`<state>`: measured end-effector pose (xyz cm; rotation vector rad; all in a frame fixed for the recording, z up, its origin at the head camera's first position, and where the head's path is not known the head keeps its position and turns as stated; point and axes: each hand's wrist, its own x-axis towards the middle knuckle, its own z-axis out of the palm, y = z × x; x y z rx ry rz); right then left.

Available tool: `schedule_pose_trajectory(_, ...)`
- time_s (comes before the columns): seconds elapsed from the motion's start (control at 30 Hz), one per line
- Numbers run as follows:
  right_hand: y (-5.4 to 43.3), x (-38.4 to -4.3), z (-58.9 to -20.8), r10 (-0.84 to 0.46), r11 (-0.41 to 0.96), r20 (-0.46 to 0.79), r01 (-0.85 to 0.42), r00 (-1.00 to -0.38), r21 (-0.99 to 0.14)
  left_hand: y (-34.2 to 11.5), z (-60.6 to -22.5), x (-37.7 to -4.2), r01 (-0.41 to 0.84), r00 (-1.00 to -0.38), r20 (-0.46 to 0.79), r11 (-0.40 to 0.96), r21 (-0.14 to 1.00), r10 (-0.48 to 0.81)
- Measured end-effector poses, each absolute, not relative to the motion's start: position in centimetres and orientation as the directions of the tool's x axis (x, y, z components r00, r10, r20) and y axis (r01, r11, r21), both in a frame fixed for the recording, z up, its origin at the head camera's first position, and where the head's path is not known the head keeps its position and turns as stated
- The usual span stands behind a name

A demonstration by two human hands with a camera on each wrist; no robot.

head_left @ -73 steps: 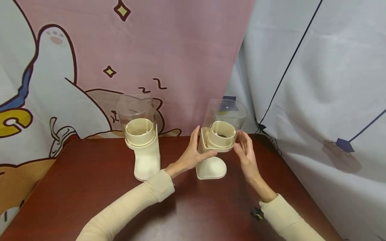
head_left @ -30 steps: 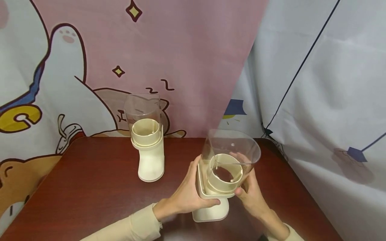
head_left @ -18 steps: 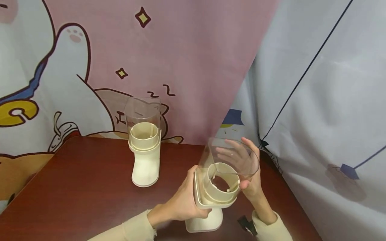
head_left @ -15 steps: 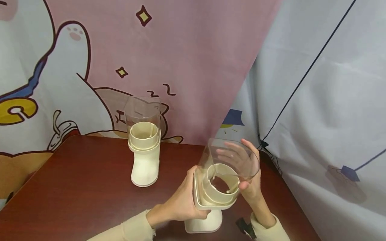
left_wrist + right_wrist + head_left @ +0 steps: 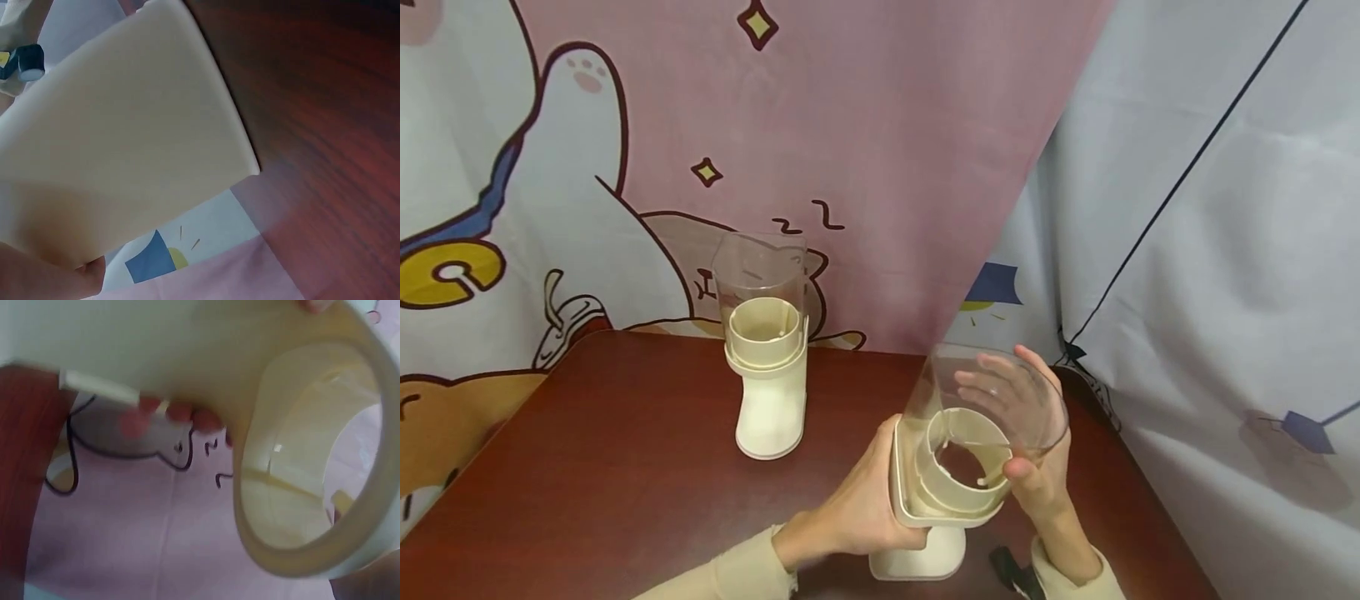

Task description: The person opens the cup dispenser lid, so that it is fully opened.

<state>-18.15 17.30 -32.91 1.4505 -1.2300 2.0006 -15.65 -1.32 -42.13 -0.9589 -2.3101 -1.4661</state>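
A cream dispenser-like stand with a ring-shaped holder and a clear container on top is near the table's front, slightly tilted. My left hand grips its upper body from the left, thumb in front. Around the container's right side is my right hand, thumb in front and fingers showing through the clear wall. The left wrist view is filled by the stand's flat cream body. In the right wrist view the ring holder is seen open from below. Whether the base touches the table I cannot tell.
A matching cream stand with its own clear container stands upright farther back on the left of the dark red table. Behind hangs a printed pink cloth, and a pale cloth closes the right side.
The right-hand stand has come from the back toward me, with my left hand gripping it. My right hand has moved up from the holder's side to the clear container. Lately little changes.
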Motion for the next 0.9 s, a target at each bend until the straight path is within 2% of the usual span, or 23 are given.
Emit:
schedule_pose_trajectory(0.13,17.3,-17.7,-33.1,-0.165,-0.561,0.885,-0.696,-0.436,-0.448,-1.3,-42.4,-15.6,0.639,-0.746,0.523,0.225,0.735,0.412)
schedule_pose_trajectory(0.2,17.4,-17.5,-33.3,-0.148,-0.547,0.887,-0.711,-0.436,-0.441,-1.3,-42.5,-15.6,0.649,-0.733,0.528,0.211,0.731,0.429)
schedule_pose_trajectory(0.43,18.0,-17.5,-33.9,-0.124,-0.471,0.922,-0.796,-0.368,-0.381,-1.1,-42.4,-15.8,0.695,-0.685,0.559,0.189,0.693,0.467)
schedule_pose_trajectory(0.5,18.0,-17.8,-33.6,-0.127,-0.475,0.919,-0.79,-0.374,-0.387,-1.1,-42.3,-16.1,0.693,-0.688,0.563,0.186,0.696,0.459)
schedule_pose_trajectory(0.73,17.4,-18.6,-32.6,-0.121,-0.564,0.883,-0.701,-0.453,-0.437,-1.5,-41.9,-16.8,0.666,-0.712,0.531,0.201,0.718,0.46)
schedule_pose_trajectory(0.9,17.6,-18.6,-33.1,-0.126,-0.523,0.905,-0.748,-0.405,-0.408,-1.6,-42.1,-16.7,0.654,-0.716,0.515,0.195,0.731,0.472)
